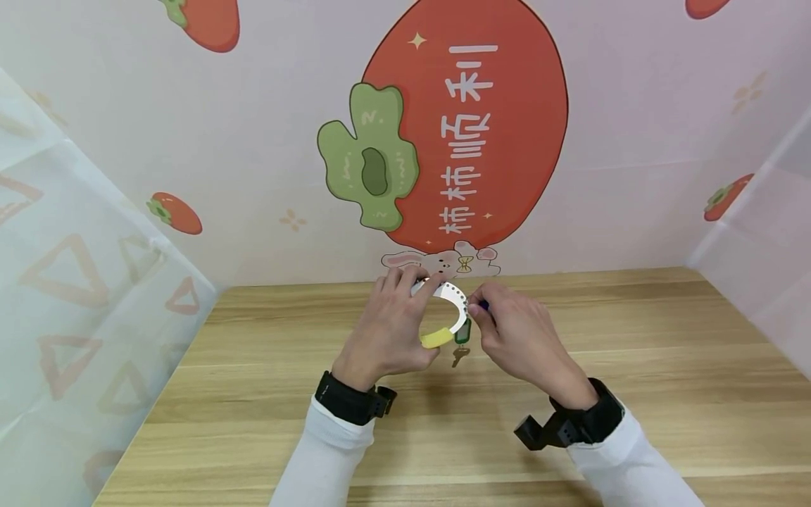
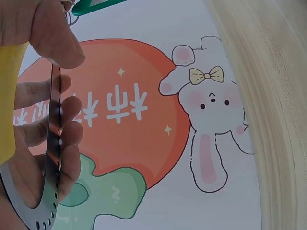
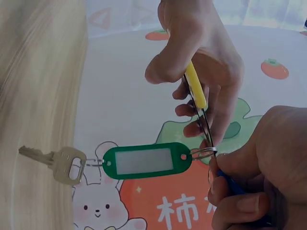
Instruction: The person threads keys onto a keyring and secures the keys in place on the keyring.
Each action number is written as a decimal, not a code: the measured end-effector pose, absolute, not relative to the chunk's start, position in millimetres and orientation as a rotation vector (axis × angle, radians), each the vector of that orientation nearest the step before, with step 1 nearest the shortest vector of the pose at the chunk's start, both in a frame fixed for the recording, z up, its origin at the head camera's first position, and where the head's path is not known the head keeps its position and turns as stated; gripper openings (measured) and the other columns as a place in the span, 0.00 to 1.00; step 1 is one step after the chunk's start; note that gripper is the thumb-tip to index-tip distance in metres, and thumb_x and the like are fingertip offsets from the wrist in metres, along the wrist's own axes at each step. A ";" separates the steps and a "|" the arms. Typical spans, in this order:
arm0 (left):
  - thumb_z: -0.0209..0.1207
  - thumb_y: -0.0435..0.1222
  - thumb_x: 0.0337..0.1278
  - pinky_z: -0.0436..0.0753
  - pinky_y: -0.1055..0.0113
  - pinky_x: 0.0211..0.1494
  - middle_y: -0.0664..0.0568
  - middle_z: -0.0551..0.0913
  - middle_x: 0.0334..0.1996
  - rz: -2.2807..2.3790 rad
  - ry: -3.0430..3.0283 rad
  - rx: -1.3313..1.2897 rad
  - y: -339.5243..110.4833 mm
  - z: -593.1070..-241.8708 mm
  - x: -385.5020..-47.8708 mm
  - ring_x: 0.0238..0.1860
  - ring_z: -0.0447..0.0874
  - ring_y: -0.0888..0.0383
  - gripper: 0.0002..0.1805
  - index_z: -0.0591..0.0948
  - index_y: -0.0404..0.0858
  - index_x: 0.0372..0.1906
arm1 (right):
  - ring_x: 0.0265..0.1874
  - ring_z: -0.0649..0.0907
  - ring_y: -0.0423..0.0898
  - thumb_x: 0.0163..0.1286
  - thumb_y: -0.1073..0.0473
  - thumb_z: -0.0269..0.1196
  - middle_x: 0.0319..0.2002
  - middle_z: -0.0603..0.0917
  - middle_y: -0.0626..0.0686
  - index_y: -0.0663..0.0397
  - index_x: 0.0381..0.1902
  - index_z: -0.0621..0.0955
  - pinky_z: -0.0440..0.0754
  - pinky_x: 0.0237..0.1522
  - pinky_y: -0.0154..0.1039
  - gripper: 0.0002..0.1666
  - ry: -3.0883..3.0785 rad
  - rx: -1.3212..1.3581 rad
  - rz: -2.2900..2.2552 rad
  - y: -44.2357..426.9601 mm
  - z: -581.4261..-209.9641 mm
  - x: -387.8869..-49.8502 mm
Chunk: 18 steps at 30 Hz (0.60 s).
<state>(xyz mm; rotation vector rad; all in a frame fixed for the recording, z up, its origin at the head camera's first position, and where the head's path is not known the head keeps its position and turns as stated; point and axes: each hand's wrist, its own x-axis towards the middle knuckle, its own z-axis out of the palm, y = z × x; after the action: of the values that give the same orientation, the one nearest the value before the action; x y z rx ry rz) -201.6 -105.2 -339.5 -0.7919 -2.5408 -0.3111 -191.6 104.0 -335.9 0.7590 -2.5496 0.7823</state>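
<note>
A flat metal ring (image 1: 457,303) with a row of small holes and a yellow sleeve (image 1: 437,339) is held up above the table. My left hand (image 1: 389,327) grips it, with the thumb at the yellow part and the fingers behind the band. At its right side my right hand (image 1: 522,338) pinches a small dark blue piece (image 3: 232,184), whose kind is mostly hidden by the fingers. Beside those fingertips, a green key tag (image 3: 144,160) hangs by thin wire rings (image 3: 205,152) near the metal band. A brass-coloured key (image 3: 68,165) dangles from the tag's other end.
The wooden table (image 1: 253,394) stretches under both hands. Behind it stands a pale backdrop (image 1: 266,141) printed with a big red persimmon and a rabbit. Similar sheets hang at both sides. A black camera strap (image 1: 355,401) circles each wrist.
</note>
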 end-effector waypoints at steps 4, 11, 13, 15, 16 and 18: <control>0.76 0.46 0.29 0.74 0.49 0.57 0.45 0.75 0.56 -0.325 -2.550 -0.798 -105.8 -340.1 -202.0 0.56 0.70 0.46 0.49 0.74 0.43 0.68 | 0.20 0.71 0.39 0.73 0.65 0.62 0.25 0.75 0.44 0.55 0.38 0.82 0.68 0.22 0.38 0.02 -2.575 0.780 0.825 106.4 -334.7 -192.4; 0.77 0.45 0.28 0.73 0.49 0.60 0.46 0.74 0.55 -0.404 -2.548 -0.820 -109.5 -339.2 -201.7 0.58 0.70 0.46 0.49 0.74 0.44 0.68 | 0.22 0.71 0.40 0.74 0.62 0.63 0.27 0.76 0.44 0.54 0.41 0.82 0.72 0.27 0.36 0.02 -2.579 0.978 1.049 119.3 -332.8 -201.3; 0.77 0.45 0.28 0.73 0.49 0.59 0.47 0.74 0.55 -0.426 -2.543 -0.829 -109.7 -338.7 -201.6 0.57 0.70 0.47 0.49 0.74 0.45 0.67 | 0.23 0.73 0.41 0.74 0.64 0.62 0.30 0.79 0.44 0.54 0.41 0.81 0.75 0.29 0.36 0.02 -2.571 1.034 1.125 122.7 -331.9 -203.5; 0.77 0.44 0.27 0.73 0.49 0.59 0.47 0.74 0.54 -0.449 -2.536 -0.837 -110.0 -338.2 -201.6 0.57 0.71 0.47 0.49 0.74 0.45 0.67 | 0.26 0.75 0.42 0.73 0.66 0.62 0.33 0.81 0.44 0.54 0.42 0.82 0.77 0.32 0.36 0.03 -2.556 1.080 1.183 125.4 -331.4 -205.4; 0.77 0.44 0.27 0.73 0.49 0.59 0.48 0.74 0.54 -0.460 -2.534 -0.841 -110.1 -338.0 -201.6 0.57 0.71 0.47 0.48 0.74 0.45 0.67 | 0.27 0.76 0.42 0.73 0.67 0.62 0.34 0.82 0.45 0.54 0.42 0.82 0.78 0.34 0.36 0.04 -2.550 1.099 1.206 126.4 -331.2 -206.1; 0.77 0.43 0.28 0.73 0.49 0.60 0.48 0.74 0.53 -0.487 -2.534 -0.848 -110.6 -337.6 -201.6 0.56 0.71 0.47 0.48 0.75 0.45 0.66 | 0.29 0.77 0.43 0.73 0.68 0.62 0.36 0.83 0.46 0.55 0.43 0.82 0.79 0.36 0.36 0.05 -2.535 1.133 1.245 128.3 -330.7 -207.2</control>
<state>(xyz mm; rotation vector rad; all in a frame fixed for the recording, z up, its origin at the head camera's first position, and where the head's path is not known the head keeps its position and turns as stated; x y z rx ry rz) -201.6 -110.6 -337.6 -0.8480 -2.5343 -0.4875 -207.2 128.3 -330.7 1.1329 -2.5354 1.2447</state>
